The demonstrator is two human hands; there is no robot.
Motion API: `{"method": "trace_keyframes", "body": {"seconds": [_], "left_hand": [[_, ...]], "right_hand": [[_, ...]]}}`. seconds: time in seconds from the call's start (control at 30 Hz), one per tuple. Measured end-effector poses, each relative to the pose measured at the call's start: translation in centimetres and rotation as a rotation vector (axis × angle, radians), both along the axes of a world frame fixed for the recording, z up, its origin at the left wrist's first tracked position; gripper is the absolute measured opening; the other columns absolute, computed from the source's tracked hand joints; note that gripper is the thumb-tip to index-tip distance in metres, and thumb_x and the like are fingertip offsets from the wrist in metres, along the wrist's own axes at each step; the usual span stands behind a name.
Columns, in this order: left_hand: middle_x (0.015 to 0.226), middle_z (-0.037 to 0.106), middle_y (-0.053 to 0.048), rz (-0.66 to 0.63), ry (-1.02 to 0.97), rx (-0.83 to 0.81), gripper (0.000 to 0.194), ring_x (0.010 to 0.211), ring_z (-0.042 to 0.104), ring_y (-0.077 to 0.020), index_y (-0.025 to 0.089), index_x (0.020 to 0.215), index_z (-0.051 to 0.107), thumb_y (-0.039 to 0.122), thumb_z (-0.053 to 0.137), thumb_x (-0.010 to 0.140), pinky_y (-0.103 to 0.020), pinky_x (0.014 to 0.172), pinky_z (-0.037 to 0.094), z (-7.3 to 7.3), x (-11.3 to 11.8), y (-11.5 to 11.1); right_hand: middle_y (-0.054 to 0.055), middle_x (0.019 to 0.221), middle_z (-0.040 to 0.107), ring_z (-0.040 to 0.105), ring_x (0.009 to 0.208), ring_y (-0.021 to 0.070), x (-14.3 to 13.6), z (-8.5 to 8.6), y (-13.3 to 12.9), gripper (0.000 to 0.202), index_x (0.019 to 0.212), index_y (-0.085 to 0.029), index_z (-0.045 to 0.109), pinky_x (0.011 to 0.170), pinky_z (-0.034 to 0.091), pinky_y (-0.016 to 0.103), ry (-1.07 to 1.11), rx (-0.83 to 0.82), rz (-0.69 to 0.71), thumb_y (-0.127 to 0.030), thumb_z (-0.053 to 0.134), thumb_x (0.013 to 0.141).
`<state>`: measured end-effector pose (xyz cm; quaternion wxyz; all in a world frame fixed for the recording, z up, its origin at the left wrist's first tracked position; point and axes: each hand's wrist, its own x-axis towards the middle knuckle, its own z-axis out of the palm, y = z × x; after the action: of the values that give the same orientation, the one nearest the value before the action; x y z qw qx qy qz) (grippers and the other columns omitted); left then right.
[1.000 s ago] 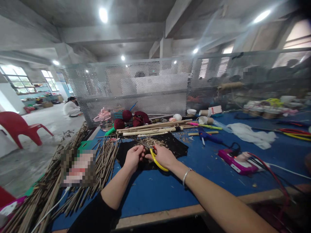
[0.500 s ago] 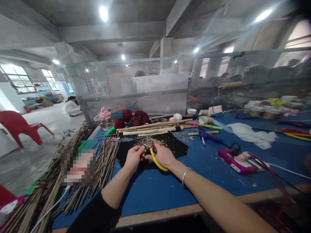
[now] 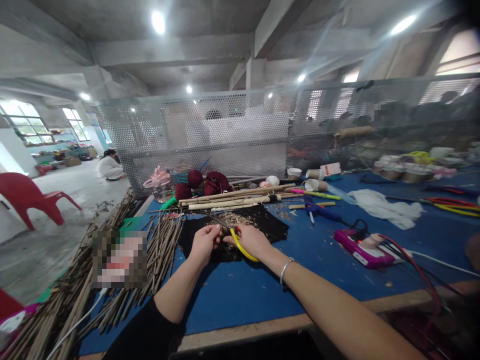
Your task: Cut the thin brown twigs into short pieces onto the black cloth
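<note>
1. So, the right hand [image 3: 252, 241] is wrapped around yellow-handled shears [image 3: 240, 246], fingers clenched on the grips, blades pointing up and left toward the other hand.
2. The left hand [image 3: 204, 243] is pinched shut on something small right at the blade tips. It's too tiny and too hidden by the fingers to say what it is, maybe a bit of stick, can't tell.
3. Both hands hover over a black cloth [image 3: 270, 225] spread on the blue table [image 3: 240, 295], and there's a pile of light shavings [image 3: 236, 219] on that cloth just past the hands.
4. Left of the cloth is a big heap of thin brown sticks [image 3: 161, 250], running down off the near-left corner of the table.
5. Behind the cloth lie some thicker pale bamboo poles [image 3: 240, 197], with dark red yarn balls [image 3: 210, 182] just beyond them against the perforated metal screen [image 3: 225, 135].
6. To the right: a blue glue gun [image 3: 320, 211], a pink power strip [image 3: 362, 250] with cables, and a white rag [image 3: 390, 210] further back.
7. A silver bracelet [image 3: 285, 268] sits on the right wrist.
8. Off in the background left, a red plastic chair [image 3: 26, 197] and a person in white [image 3: 109, 166] crouched on the floor.
</note>
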<state>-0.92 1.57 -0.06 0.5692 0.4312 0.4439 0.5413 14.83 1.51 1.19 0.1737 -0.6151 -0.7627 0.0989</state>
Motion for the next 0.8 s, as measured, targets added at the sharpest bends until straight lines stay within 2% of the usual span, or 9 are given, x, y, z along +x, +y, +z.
{"method": "trace_keyframes", "body": {"seconds": [0.13, 0.2, 0.3, 0.4, 0.47, 0.63, 0.8], "left_hand": [[0.055, 0.054, 0.001, 0.041, 0.075, 0.043, 0.033, 0.040, 0.040, -0.0044, 0.013, 0.072, 0.062, 0.043, 0.066, 0.061, -0.015, 0.034, 0.024, 0.1, 0.2, -0.3], [0.053, 0.054, 0.001, 0.027, 0.184, 0.091, 0.032, 0.039, 0.041, -0.0059, 0.013, 0.076, 0.065, 0.041, 0.066, 0.062, -0.017, 0.035, 0.027, 0.2, 0.4, -0.6], [0.049, 0.052, 0.002, -0.003, 0.269, 0.181, 0.031, 0.039, 0.042, -0.0070, 0.013, 0.083, 0.066, 0.036, 0.066, 0.062, -0.018, 0.038, 0.032, 0.1, 0.7, -0.9], [0.055, 0.055, 0.003, -0.012, 0.245, 0.247, 0.038, 0.043, 0.045, -0.0074, 0.015, 0.095, 0.061, 0.030, 0.068, 0.061, -0.019, 0.041, 0.035, 0.0, 0.9, -1.1], [0.057, 0.055, 0.004, -0.043, 0.232, 0.261, 0.042, 0.043, 0.045, -0.0072, 0.016, 0.099, 0.058, 0.027, 0.069, 0.060, -0.019, 0.043, 0.036, 0.0, 1.0, -1.2], [0.057, 0.056, 0.002, -0.104, 0.252, 0.227, 0.038, 0.044, 0.046, -0.0083, 0.015, 0.095, 0.061, 0.032, 0.068, 0.062, -0.018, 0.040, 0.035, 0.2, 1.2, -1.5], [0.057, 0.059, -0.002, -0.209, 0.327, 0.132, 0.031, 0.042, 0.048, -0.0090, 0.015, 0.075, 0.065, 0.044, 0.059, 0.068, -0.018, 0.037, 0.035, 0.4, 1.2, -1.7]], "right_hand": [[0.004, 0.072, 0.062, 0.058, 0.067, 0.0190, 0.2, 0.2, 0.4, 0.043, 0.075, -0.021, 0.056, 0.055, 0.035, 0.025, 0.097, 0.028, -0.039, -0.063, 0.048, 0.070], [0.002, 0.069, 0.061, 0.056, 0.064, 0.0162, 0.3, 0.2, 0.8, 0.038, 0.073, -0.020, 0.055, 0.055, 0.035, 0.023, 0.225, 0.057, -0.032, -0.058, 0.050, 0.071], [-0.001, 0.064, 0.056, 0.050, 0.058, 0.0121, 0.4, 0.0, 1.3, 0.034, 0.072, -0.018, 0.050, 0.053, 0.036, 0.021, 0.471, 0.052, 0.069, -0.052, 0.053, 0.070], [-0.005, 0.057, 0.047, 0.044, 0.050, 0.0094, 0.3, -0.3, 1.3, 0.029, 0.074, -0.019, 0.043, 0.048, 0.035, 0.020, 0.694, -0.052, 0.196, -0.047, 0.051, 0.071], [-0.007, 0.055, 0.043, 0.041, 0.048, 0.0081, 0.2, -0.4, 1.1, 0.026, 0.074, -0.020, 0.040, 0.047, 0.034, 0.019, 0.770, -0.086, 0.257, -0.042, 0.052, 0.072], [-0.006, 0.062, 0.043, 0.040, 0.054, 0.0077, 0.3, 0.2, 0.7, 0.017, 0.070, -0.020, 0.039, 0.054, 0.036, 0.019, 0.752, 0.073, 0.315, -0.029, 0.053, 0.068], [-0.005, 0.065, 0.044, 0.043, 0.058, 0.0092, 0.8, 0.4, 0.9, 0.018, 0.073, -0.020, 0.039, 0.058, 0.040, 0.021, 0.757, 0.128, 0.249, -0.031, 0.051, 0.069]]}}
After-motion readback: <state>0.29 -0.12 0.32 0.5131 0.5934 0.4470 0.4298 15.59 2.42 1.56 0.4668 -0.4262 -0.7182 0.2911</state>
